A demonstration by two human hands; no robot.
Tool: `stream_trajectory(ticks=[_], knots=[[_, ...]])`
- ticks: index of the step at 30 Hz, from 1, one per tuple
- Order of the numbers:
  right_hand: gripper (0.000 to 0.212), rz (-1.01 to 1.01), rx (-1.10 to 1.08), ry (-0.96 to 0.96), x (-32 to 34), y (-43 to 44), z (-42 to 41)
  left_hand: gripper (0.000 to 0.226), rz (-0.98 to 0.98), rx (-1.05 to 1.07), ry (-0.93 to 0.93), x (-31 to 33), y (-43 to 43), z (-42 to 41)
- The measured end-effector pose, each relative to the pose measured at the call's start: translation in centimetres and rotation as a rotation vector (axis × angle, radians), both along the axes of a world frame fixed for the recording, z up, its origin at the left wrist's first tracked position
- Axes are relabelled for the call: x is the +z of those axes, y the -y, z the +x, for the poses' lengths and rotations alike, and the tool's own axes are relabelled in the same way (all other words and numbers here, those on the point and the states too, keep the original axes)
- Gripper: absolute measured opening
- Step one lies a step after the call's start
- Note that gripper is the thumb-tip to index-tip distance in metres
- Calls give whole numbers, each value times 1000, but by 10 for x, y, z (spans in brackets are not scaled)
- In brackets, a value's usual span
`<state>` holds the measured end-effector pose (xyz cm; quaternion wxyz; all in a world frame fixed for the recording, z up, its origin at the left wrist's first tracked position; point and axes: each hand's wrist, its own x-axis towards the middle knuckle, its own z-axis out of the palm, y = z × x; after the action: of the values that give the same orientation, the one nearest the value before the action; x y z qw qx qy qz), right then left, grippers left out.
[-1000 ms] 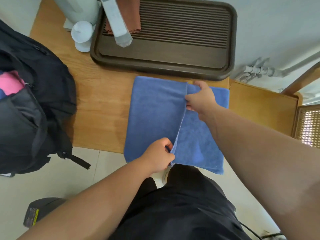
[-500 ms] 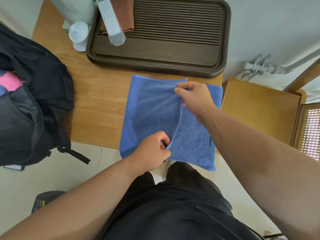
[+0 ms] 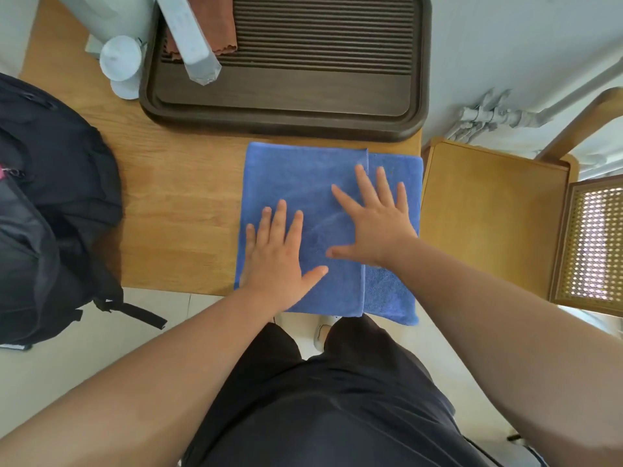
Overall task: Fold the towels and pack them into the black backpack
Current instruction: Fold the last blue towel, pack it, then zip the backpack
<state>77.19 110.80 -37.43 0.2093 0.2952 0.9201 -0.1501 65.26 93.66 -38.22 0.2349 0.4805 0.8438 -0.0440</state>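
Smoothing the folded blue towel [image 3: 296,176] flat with the left hand [image 3: 279,261] and right hand [image 3: 377,227], fingers spread wide and straight, gripping nothing. Towel spot: near right part of the tabletop [image 3: 182,203], just this side of the dark wooden tray [image 3: 283,126], near edge hanging off the tabletop over the floor. Black backpack [image 3: 50,197] way over on the left, well apart from the towel.

Looks like mid-fold, with more folding to go before packing.

Possible trouble: top flap stopping short of the right edge, strip of lower layer showing there, so probably a crooked bundle on the next fold. Could also slide off toward the floor on lifting the hands, thanks to that overhang.

No readable brands or labels anywhere. Faint marks on the pale bar [image 3: 192,35] over the tray, too blurry to read.
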Motion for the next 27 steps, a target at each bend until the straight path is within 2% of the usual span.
stream_trajectory(ticks=[3, 10, 21, 27], knots=[[136, 27, 49, 94, -10, 7, 3, 122, -105, -109, 18, -13, 7, -13], [144, 7, 28, 128, -11, 25, -31, 125, -61, -138, 33, -20, 27, -42], [142, -29, -26, 87, -15, 101, -147, 134, -172, -108, 48, -7, 86, -172], [135, -59, 11, 56, -7, 105, -174, 134, -167, -75, 22, 0, 101, -196]])
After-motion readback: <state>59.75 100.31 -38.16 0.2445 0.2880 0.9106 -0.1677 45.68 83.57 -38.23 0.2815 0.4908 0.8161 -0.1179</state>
